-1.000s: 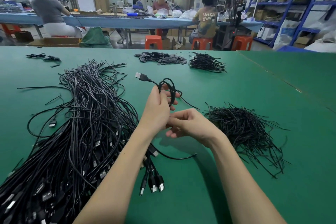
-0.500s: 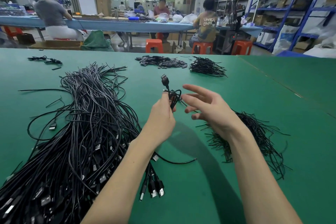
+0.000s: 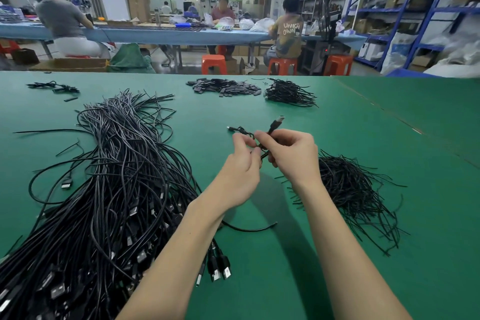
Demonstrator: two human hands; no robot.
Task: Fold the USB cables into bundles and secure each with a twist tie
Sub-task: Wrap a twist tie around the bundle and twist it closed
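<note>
Both hands hold one folded black USB cable bundle point(image 3: 272, 127) above the middle of the green table point(image 3: 389, 215). My right hand point(image 3: 291, 156) grips the bundle, whose USB plug sticks up past its fingers. My left hand point(image 3: 240, 163) pinches a thin black strand, seemingly a twist tie, at the bundle's left side. A big heap of loose black USB cables point(image 3: 109, 189) lies to the left. To the right lies a pile of black twist ties point(image 3: 350, 189).
At the table's far side lie a pile of small flat black pieces point(image 3: 223, 87), a heap of bundled cables point(image 3: 288, 92) and a few cables point(image 3: 54, 86) at far left. Beyond the table, people sit at a blue bench, with orange stools and blue shelving on the right.
My right hand, spread open beside the bundle half a second ago, has come in and closed round it. The plug now points up to the right. My left hand now pinches a thin strand.
</note>
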